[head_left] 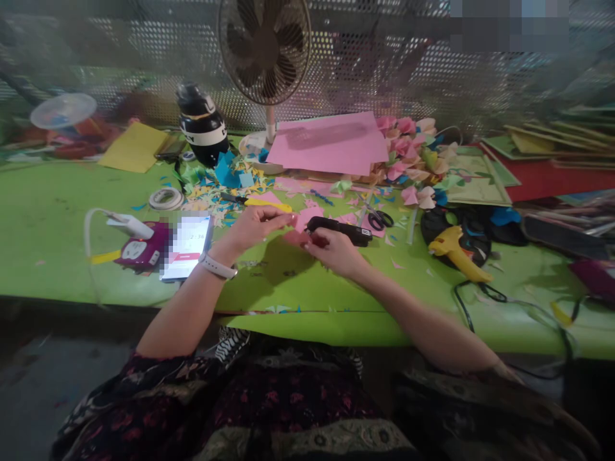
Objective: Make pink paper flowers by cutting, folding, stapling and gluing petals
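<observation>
Between my two hands is a small pink paper piece (296, 239), pinched by my right hand (334, 248) at its right edge. My left hand (254, 227) has its thumb and fingertips pressed together at the upper left of that paper; whether they grip it too is hard to make out. Just behind my right fingers lies a black stapler-like tool (343, 229). A yellow cutter knife (269, 204) rests beyond my left hand. Scissors with black handles (380, 220) lie to the right, near more pink paper scraps.
A phone (189, 246) and a purple power socket (141, 248) are at the left. Behind stand a black bottle (204, 128) and a fan (265, 51). Pink sheets (331, 144) and folded paper flowers (408, 150) lie at the back. At right sits a yellow glue gun (459, 253) with its cable.
</observation>
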The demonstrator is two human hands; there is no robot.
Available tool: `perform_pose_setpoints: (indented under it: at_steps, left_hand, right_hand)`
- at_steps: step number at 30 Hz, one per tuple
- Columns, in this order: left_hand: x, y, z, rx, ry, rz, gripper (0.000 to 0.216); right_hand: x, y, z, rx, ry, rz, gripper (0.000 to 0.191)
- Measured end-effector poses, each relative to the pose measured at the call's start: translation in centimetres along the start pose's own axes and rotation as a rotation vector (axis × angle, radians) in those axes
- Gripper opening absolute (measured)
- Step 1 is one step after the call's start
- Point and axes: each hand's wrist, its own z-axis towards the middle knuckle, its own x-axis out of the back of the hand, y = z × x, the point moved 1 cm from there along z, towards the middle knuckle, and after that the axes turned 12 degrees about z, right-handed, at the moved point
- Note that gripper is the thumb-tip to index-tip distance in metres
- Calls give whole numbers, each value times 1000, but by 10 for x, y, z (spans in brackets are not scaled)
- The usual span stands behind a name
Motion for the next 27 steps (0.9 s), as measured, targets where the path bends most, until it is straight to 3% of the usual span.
perform_pose_setpoints:
  at_steps: [5,9,13,17,23,27]
  left_hand:
    - [-1,10,-5,19,-83,-161,23]
    - [-8,8,-6,49,-145,-199,32]
    - [-14,4,-5,-7,-10,-178,36]
    - [-19,3,-4,-68,111,-118,33]
    - [-25,5,-7,-106,84,-171,31]
    - [-23,3,-4,-37,106,-327,35]
  right_hand:
    - [5,-5,-5,99,83,210,32]
    - [6,-14,-12,187,98,235,34]
    - [13,-20,-15,174,179,288,28]
    - [15,-20,-12,167,190,408,38]
    - [7,-9,-5,145,137,503,47]
    - [8,-7,-3,165,115,522,45]
